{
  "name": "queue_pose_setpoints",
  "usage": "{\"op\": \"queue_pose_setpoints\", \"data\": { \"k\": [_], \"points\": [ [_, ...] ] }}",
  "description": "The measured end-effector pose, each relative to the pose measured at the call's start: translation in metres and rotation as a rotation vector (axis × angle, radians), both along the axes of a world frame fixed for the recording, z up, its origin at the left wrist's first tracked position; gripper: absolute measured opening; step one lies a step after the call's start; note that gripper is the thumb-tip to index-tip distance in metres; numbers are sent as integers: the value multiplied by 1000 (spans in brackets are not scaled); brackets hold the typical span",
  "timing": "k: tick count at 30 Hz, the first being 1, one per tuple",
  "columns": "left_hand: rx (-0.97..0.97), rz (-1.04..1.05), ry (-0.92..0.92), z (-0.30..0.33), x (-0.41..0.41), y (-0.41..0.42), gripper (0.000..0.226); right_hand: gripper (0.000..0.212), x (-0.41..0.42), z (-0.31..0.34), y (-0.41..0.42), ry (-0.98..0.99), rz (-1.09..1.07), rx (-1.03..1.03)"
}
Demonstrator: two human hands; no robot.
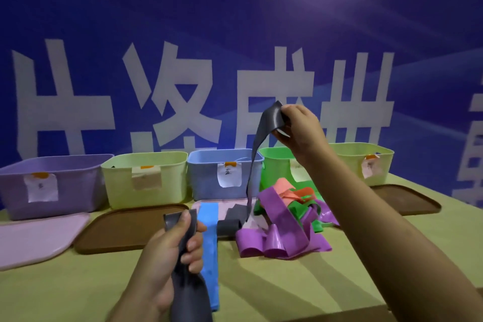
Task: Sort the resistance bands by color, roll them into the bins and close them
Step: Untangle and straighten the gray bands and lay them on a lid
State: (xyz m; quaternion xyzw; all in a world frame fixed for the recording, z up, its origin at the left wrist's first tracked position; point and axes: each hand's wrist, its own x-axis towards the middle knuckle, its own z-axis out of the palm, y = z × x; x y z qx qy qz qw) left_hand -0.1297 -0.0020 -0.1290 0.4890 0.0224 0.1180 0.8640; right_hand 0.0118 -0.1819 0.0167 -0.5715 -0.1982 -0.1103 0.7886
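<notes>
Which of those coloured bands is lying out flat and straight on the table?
The blue band. It lies stretched out flat beside the left hand, while the purple bands and the green and orange ones sit looped in a tangled heap.

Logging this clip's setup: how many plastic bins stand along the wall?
5, in a row, from the left: purple plastic bin, pale yellow-green, blue, bright green partly hidden by an arm, pale yellow-green.
</notes>
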Motion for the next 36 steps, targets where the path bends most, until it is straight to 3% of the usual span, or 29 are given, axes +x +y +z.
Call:
{"op": "queue_pose_setpoints", "data": {
  "k": [5, 11, 16, 19, 23, 26, 36],
  "points": [
    [-33, 24, -13, 8, -1, 3, 30, 18, -44, 19, -1, -53, 125, 65],
    [-34, 96, -13, 17, -13, -5, 25, 13, -103, 20, -6, -247, 247, -109],
    [76, 105, -14, 26, -34, -15, 38, 12, -138, -11, -4, -343, 281, -197],
    [107, 101, -75, 29, -48, -18, 34, 9, -152, -48, 0, -377, 280, -188],
    [89, 136, -117, 33, -60, -27, 29, 21, -168, -102, 18, -345, 254, -72],
    [75, 149, -122, 33, -62, -36, 28, 15, -172, -127, 28, -239, 280, 28],
    [158, 197, -180, 20, -56, -40, 30, 20, -158, -140, 23, -197, 135, 105]
  ]
}}
